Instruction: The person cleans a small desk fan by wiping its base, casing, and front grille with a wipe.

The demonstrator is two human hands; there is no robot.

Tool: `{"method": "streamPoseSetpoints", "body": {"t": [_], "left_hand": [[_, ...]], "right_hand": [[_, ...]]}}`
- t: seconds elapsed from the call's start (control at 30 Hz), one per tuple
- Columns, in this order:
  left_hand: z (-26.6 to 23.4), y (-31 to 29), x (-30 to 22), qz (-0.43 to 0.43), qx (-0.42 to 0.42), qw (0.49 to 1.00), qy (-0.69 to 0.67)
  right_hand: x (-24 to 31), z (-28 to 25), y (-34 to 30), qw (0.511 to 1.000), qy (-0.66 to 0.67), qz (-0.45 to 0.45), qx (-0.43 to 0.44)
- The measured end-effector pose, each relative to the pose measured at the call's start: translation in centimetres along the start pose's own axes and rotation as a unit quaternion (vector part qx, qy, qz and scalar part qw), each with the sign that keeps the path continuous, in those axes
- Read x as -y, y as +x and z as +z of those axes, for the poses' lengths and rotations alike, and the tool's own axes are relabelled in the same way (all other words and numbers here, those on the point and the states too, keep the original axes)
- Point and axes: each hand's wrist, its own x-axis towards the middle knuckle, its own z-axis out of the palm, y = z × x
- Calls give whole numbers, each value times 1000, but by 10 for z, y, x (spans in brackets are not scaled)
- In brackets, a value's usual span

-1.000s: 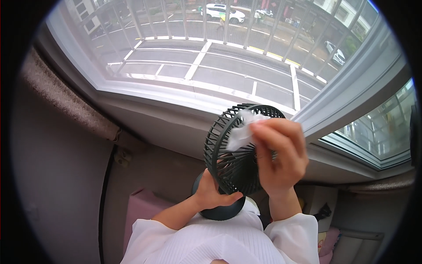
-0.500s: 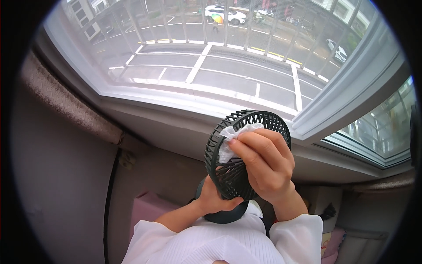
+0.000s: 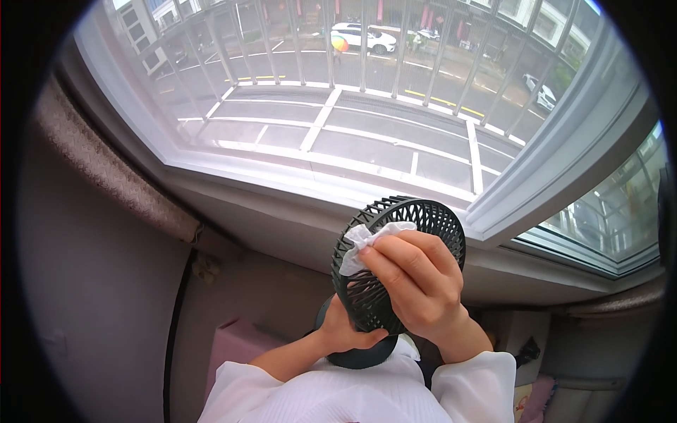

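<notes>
A small dark green fan (image 3: pixel 443 218) with a round slatted grille is held up in front of my chest, its round base lowest. My left hand (image 3: pixel 347 330) grips it low on the left, thumb across the lower rim of the grille; the other fingers are hidden behind. Between the thumb and fingers of my right hand (image 3: pixel 423 282) is a crumpled white tissue (image 3: pixel 356 248). The tissue lies against the upper left of the grille, and the hand covers much of the grille's front.
Beyond the fan is a window with a white frame (image 3: pixel 243 173) and metal bars (image 3: pixel 400 49), over a street with a white car (image 3: pixel 363 37). A pink box-like thing (image 3: pixel 240 345) stands at lower left. A rolled patterned curtain (image 3: pixel 116 166) hangs left.
The fan and both hands sit slightly lower in the picture, as does the window scene. The tissue has shifted a little left across the grille with my right hand.
</notes>
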Motion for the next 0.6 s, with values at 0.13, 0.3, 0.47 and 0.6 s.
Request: {"method": "streamPoseSetpoints", "body": {"t": [0.13,0.3,0.47,0.6], "left_hand": [[-10,-3,9,2,-17,1000,5],[-8,1,10,25,-4,998,52],[-1,4,1,16,14,999,36],[-10,2,3,23,-6,1000,11]], "right_hand": [[-3,-5,-18,1000,-8,13,26],[-5,-8,-16,999,-5,38,38],[2,-6,1,999,-19,22,19],[-1,-6,-16,997,-18,63,35]]}}
